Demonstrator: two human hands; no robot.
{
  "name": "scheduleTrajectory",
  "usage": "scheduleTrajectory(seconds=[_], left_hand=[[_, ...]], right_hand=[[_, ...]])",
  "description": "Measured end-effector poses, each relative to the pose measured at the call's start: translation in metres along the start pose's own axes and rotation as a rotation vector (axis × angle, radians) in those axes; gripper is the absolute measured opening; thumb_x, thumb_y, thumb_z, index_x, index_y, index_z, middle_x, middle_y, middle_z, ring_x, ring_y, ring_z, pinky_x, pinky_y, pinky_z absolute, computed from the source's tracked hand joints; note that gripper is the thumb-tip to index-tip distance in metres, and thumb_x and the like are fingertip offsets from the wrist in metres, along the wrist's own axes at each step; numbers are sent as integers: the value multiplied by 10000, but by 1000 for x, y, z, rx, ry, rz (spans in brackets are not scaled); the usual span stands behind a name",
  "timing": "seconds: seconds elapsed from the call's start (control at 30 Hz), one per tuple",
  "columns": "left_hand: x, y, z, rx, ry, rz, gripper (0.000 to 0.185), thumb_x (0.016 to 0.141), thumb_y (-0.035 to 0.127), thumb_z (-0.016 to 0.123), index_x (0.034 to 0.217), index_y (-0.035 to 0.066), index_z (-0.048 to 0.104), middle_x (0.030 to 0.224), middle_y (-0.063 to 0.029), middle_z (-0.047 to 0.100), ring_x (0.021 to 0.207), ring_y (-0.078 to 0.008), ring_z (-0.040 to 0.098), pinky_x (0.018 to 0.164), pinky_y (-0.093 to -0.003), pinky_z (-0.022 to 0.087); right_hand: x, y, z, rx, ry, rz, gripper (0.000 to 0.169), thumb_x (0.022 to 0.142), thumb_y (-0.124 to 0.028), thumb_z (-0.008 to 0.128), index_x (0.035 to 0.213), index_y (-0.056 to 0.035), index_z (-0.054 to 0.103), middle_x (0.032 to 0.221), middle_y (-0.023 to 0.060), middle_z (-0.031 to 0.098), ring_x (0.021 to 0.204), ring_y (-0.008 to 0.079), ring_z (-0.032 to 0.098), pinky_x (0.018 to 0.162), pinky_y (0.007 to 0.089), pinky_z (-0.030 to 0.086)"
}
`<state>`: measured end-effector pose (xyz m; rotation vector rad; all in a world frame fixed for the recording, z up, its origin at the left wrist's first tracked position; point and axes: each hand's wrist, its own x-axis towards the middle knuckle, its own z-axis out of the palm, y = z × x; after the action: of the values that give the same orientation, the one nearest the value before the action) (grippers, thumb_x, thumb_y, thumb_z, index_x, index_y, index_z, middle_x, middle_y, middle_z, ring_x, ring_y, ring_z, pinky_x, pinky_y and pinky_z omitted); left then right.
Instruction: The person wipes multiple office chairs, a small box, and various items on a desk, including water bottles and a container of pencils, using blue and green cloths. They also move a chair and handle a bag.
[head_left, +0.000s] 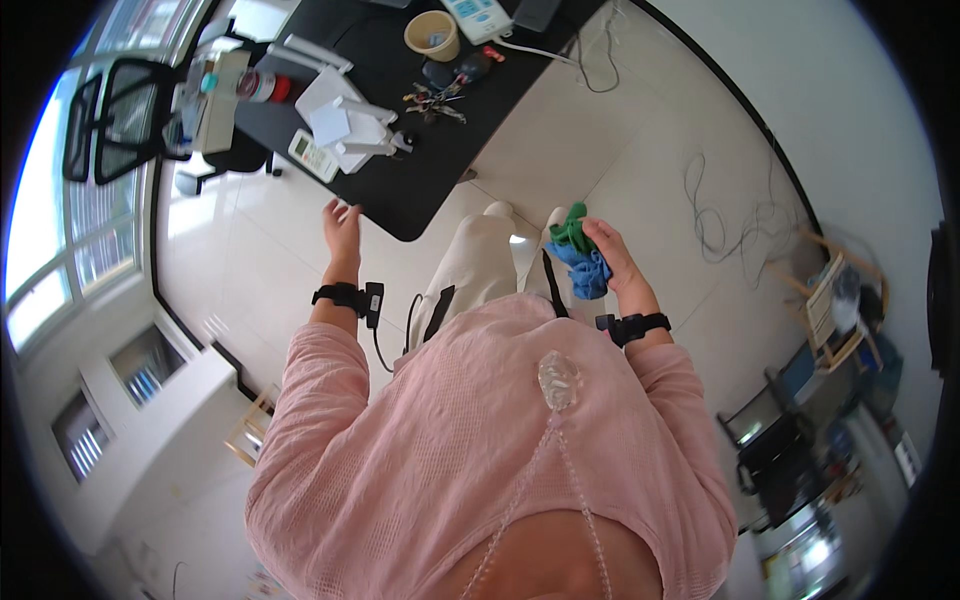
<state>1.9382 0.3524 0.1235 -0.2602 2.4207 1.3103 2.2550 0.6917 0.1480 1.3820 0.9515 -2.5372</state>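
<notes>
In my right hand (611, 247) are a bunched green cloth (574, 231) and a crumpled blue cloth (586, 270), the green one above the blue. My left hand (343, 229) is raised off the near left edge of the black table (409, 199), fingers apart and holding nothing. Nearest to it on the table are a white remote control (313, 156) and a white router with antennas (349, 120), a pale paper square (330, 124) lying on the router.
Also on the table are a beige cup (431, 36), a bunch of keys (436, 103), a white power strip (476, 16) and a red-capped bottle (262, 86). A black mesh chair (135, 120) stands beyond its left end. Loose cables (720, 240) lie on the floor at right, near a wooden chair (832, 300).
</notes>
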Motion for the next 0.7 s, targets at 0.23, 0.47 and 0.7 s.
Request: scheduleTrajectory(seconds=[0.23, 0.47, 0.7], left_hand=[[-38, 66, 67, -3, 56, 39, 823, 665, 298, 783, 1284, -3, 331, 1224, -209, 443, 967, -227, 552, 803, -336, 474], [-1, 68, 100, -202, -156, 86, 613, 724, 291, 735, 1194, 22, 448, 973, -165, 631, 866, -202, 610, 750, -293, 482], [10, 90, 113, -67, -125, 179, 405, 781, 222, 645, 1099, 18, 499, 903, -159, 657, 832, -249, 651, 733, -322, 500]], right_hand=[[62, -54, 73, -297, -113, -159, 431, 777, -376, 669, 1051, -55, 582, 925, 46, 596, 843, 131, 566, 749, 258, 456], [97, -31, 178, -754, 57, -552, 548, 721, -435, 688, 1050, -15, 561, 964, 192, 619, 923, 298, 591, 807, 346, 453], [118, -20, 209, -943, 220, -897, 491, 712, -262, 723, 1094, -21, 528, 1021, 192, 580, 943, 357, 562, 811, 393, 452]])
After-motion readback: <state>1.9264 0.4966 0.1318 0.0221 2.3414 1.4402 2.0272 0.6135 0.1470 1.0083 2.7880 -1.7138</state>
